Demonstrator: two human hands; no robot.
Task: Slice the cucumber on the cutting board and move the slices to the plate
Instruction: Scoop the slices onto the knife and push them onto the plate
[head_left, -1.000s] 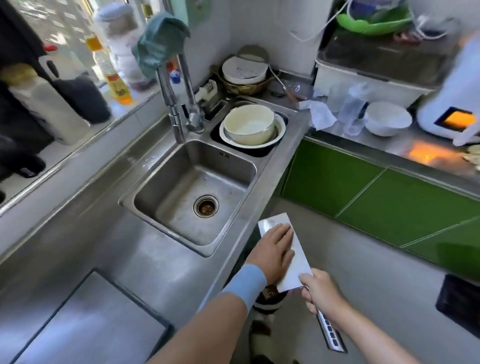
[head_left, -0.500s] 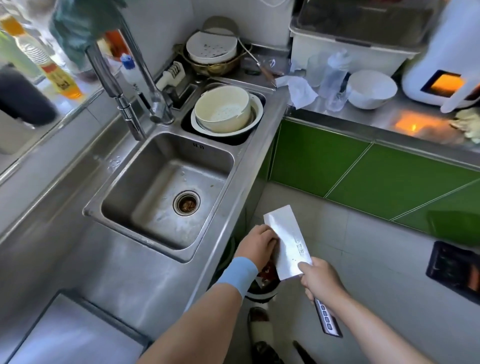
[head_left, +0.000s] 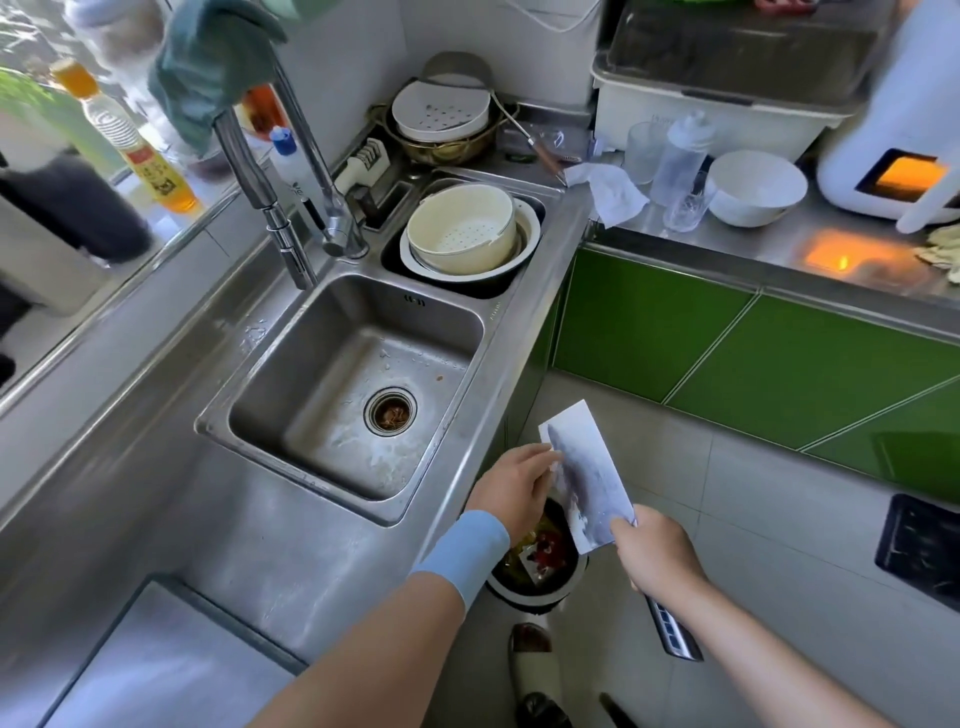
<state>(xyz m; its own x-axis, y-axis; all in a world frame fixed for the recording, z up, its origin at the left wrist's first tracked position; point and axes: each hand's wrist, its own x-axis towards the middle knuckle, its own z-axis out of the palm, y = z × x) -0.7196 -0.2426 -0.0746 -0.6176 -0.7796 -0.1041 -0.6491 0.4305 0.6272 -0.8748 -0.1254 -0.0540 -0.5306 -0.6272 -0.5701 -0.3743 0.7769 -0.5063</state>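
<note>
You hold one cleaver (head_left: 587, 475) out over the floor, just past the counter edge, its broad flat face turned up towards you and smeared with wet residue. It is the only cutting tool in view. Your right hand (head_left: 657, 558) is wrapped firmly round the handle, whose metal end sticks out below your wrist. Your left hand (head_left: 514, 486), with one blue wristband (head_left: 462, 551) on the wrist, reaches in from the left so that its fingertips meet the blade's left edge. Whether they pinch the blade or only touch it cannot be told.

Directly beneath both hands stands one round waste bin (head_left: 540, 577) holding food scraps. One shoe (head_left: 532, 665) shows on the tiled floor just below it.

To the left of your left hand is one steel sink basin (head_left: 311, 395) with a single drain, and beyond it one tall tap (head_left: 291, 208) draped with a green cloth. Past the basin, one cream colander (head_left: 460, 228) sits inside a bowl, and a second, white colander (head_left: 441, 111) rests in a brass bowl further back.

Beyond your right hand run green cabinet fronts (head_left: 727, 353). On the counter above them stand one white bowl (head_left: 756, 187), one clear bottle (head_left: 680, 150) and two drinking glasses (head_left: 688, 208).
</note>
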